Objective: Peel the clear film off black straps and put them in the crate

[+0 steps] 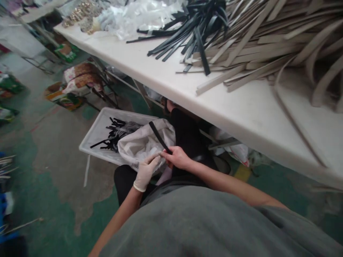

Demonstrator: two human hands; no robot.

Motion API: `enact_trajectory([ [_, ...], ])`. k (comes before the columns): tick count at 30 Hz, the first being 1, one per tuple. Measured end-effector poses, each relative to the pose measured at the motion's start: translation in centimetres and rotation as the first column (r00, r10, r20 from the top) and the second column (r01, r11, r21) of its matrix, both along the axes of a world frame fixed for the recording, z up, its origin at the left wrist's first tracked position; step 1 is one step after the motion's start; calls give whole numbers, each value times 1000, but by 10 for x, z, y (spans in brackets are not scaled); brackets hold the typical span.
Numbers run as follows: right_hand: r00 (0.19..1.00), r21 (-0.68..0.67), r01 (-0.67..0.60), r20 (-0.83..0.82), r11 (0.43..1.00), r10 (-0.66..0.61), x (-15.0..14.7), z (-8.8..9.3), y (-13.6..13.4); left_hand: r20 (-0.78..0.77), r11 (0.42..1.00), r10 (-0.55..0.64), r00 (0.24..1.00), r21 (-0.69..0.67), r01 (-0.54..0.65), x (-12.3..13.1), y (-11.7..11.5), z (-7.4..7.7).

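My right hand (179,157) is bare and closed round the lower part of a black strap (158,135), whose free end points up and away to the left. Against its fingertips, my left hand (147,172), in a pale thin glove, pinches something too small to make out near the strap's held end. Just beyond both hands, a whitish cloth sack (131,142) lies open at my lap, with crumpled pale material inside. Beside the sack, a white plastic tray (92,134) holds a heap of black and grey straps (118,134).
A long white table (166,80) runs along the right, bearing black straps (184,39), a large pile of taupe straps (257,46), clear plastic bags (144,18) and gold-coloured hardware (83,14). A cloth-covered stool (83,76) and a box (55,91) stand on the floor at left.
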State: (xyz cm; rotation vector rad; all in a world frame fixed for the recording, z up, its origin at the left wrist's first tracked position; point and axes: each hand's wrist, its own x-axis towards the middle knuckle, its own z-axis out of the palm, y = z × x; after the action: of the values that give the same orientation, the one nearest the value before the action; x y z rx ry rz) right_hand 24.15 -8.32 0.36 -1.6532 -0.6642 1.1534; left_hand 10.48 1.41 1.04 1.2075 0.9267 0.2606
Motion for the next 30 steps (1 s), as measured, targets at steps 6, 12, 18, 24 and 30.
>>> enact_trajectory([
  [6,994,98,-31,104,995,21,11,26,-12,32,992,122,992,5,-123,13,7,5],
  [12,970,212,18,235,977,-69,37,31,-25,101,849,434,895,-377,-369,28,33,1],
  [18,862,41,-140,497,989,101,36,47,-39,84,735,575,814,-489,-469,32,47,8],
  [24,662,-97,-227,714,969,227,18,35,-28,115,741,587,801,-476,-474,37,44,4],
  [30,540,-195,-207,794,959,278,14,21,-19,178,773,570,802,-447,-450,34,41,-1],
])
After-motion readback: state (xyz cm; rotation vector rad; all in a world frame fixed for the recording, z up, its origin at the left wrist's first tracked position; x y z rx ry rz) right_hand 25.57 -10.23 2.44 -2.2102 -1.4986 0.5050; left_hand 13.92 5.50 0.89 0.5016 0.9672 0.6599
